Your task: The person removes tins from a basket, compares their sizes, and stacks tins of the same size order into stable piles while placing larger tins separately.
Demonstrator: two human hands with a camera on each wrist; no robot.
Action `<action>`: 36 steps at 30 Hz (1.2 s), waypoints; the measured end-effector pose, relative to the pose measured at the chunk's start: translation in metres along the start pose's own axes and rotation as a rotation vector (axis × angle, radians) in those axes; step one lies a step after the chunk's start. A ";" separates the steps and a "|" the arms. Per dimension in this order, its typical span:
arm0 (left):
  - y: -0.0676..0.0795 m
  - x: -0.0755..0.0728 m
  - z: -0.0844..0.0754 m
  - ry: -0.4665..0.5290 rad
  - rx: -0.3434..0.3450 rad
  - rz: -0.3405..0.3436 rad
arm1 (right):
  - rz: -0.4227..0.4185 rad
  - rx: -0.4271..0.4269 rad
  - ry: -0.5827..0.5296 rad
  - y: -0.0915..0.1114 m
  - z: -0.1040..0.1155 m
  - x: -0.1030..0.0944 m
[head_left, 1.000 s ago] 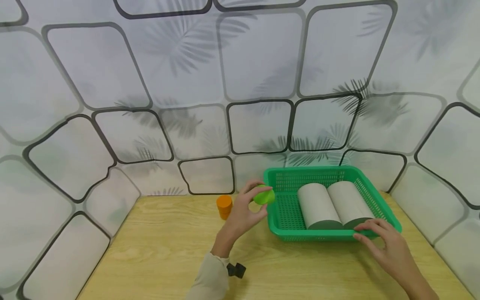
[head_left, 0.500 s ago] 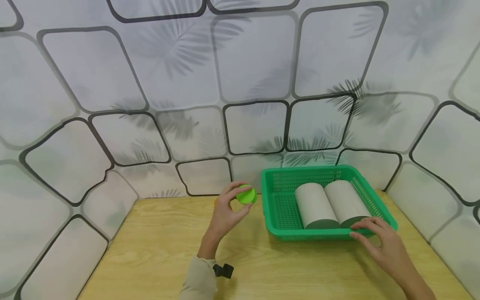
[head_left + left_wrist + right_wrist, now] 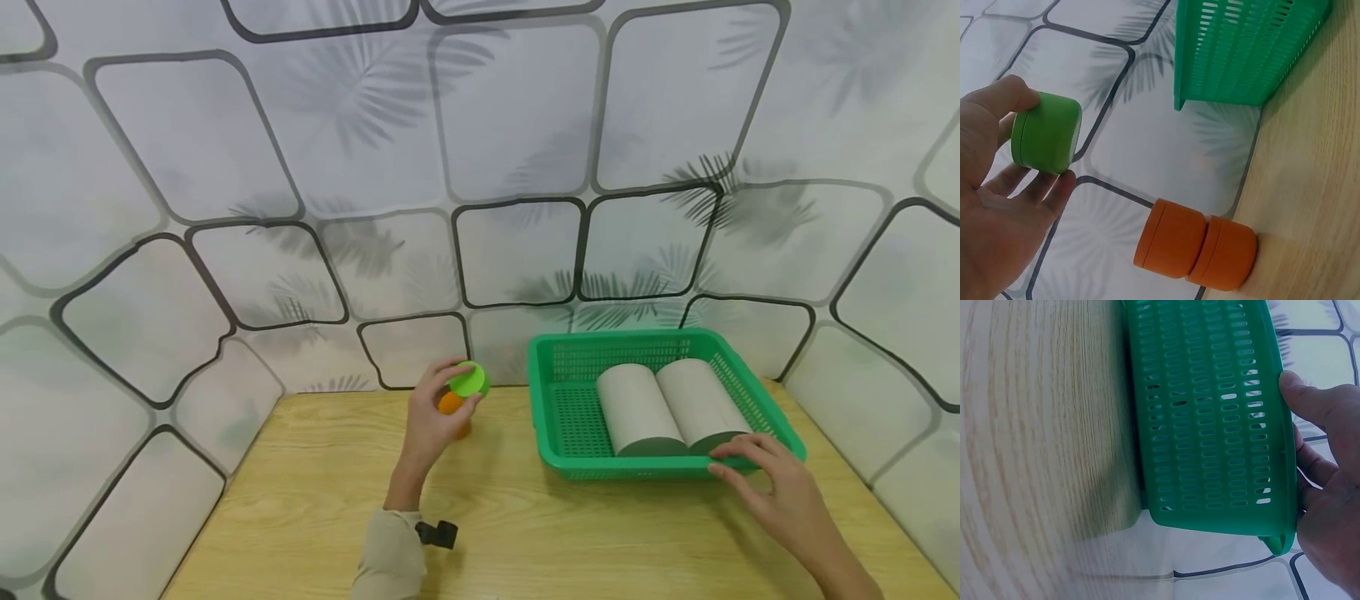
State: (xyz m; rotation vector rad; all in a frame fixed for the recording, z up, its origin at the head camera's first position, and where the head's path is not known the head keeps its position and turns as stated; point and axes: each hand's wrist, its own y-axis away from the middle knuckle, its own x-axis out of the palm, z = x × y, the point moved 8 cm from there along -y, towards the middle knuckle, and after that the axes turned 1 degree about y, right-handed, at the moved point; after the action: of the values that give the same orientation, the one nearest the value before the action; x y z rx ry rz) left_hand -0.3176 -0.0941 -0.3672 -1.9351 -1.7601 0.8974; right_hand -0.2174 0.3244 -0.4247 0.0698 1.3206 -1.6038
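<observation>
Left hand (image 3: 426,427) pinched the green cylinder (image 3: 1050,133) near and above the two stacked orange cylinders (image 3: 1174,239) on the worktop (image 3: 300,500); an off-centre touch risked toppling them. Basket (image 3: 630,468) held two white rolls (image 3: 637,408); right hand (image 3: 786,493) pinched its front rim, so a tug risked shifting them.

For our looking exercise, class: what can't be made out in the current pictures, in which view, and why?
- Head view: parts of the orange stack and green cylinder, behind the left hand.
- Head view: undersides of the white cylinders, turned down in the green basket.
- Left wrist view: the basket's upper part, cut off by the top edge.
- Right wrist view: part of the right hand, cut off by the right edge.
</observation>
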 end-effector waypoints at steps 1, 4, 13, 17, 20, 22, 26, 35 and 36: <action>0.001 -0.002 0.001 0.004 -0.003 -0.008 | 0.000 0.000 0.000 0.000 0.000 0.000; 0.002 -0.007 0.007 0.007 -0.013 -0.034 | -0.002 0.000 0.003 0.000 0.000 -0.001; 0.008 -0.021 0.029 -0.014 -0.104 -0.104 | 0.003 -0.006 0.007 0.002 0.001 0.001; 0.011 -0.023 0.038 -0.011 -0.127 -0.117 | -0.002 -0.002 0.006 0.002 0.000 0.001; 0.013 -0.024 0.045 0.006 -0.142 -0.126 | -0.007 0.004 0.014 0.002 -0.001 0.000; 0.015 -0.024 0.050 0.021 -0.158 -0.134 | -0.009 0.006 0.019 0.003 -0.001 0.001; 0.018 -0.026 0.058 0.029 -0.188 -0.158 | -0.008 0.008 0.014 0.003 -0.002 0.001; 0.020 -0.026 0.068 -0.003 -0.227 -0.159 | -0.008 0.003 0.014 0.001 -0.001 0.001; 0.020 -0.026 0.069 -0.009 -0.229 -0.158 | -0.008 0.001 0.014 0.001 -0.001 0.000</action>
State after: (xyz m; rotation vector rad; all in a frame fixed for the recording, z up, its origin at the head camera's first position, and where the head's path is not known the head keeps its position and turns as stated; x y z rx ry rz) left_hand -0.3495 -0.1326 -0.4247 -1.8936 -2.0652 0.6767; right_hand -0.2173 0.3246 -0.4257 0.0768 1.3326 -1.6141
